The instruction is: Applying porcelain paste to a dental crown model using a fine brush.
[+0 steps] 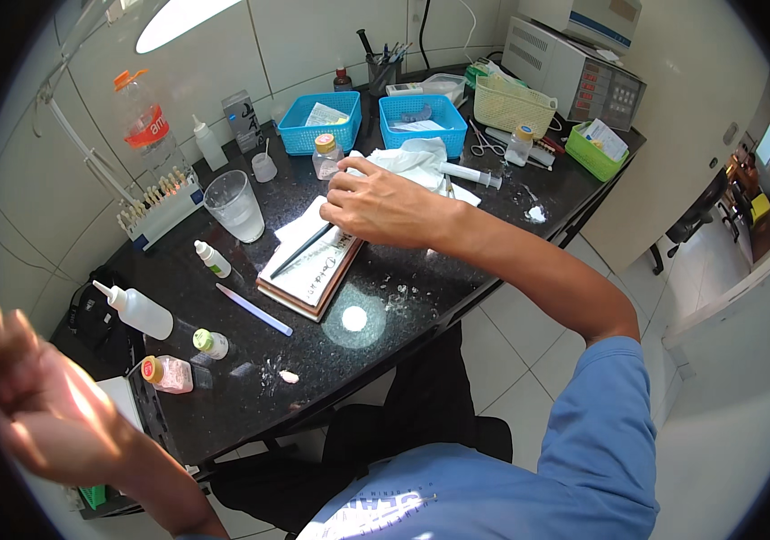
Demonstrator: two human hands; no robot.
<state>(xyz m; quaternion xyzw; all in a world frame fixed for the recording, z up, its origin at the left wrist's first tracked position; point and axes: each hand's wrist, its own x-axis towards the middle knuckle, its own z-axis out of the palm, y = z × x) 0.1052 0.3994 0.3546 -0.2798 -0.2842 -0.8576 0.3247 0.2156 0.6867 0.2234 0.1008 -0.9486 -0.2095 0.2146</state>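
My right hand [389, 205] is closed over a pad of paper [317, 277] with handwriting on it. Its fingertips meet the upper end of a thin dark tool [302, 251], slanted across the pad; whether it has a brush tip is too small to tell. Just beyond those fingers stands a gold-capped jar [326, 166], partly hidden. At the far left my left hand [56, 409] is raised, palm up, fingers apart, with nothing in it. Nearest to it are a jar of pink powder [169, 374] and a white squeeze bottle [140, 313].
A purple-white stick [254, 310] and a small dropper bottle [212, 259] lie or stand left of the pad. Behind are a plastic cup [236, 211], a tooth shade guide [162, 211], blue baskets [320, 130], crumpled white cloth [403, 164] and a syringe [471, 175]. White powder dots the black counter.
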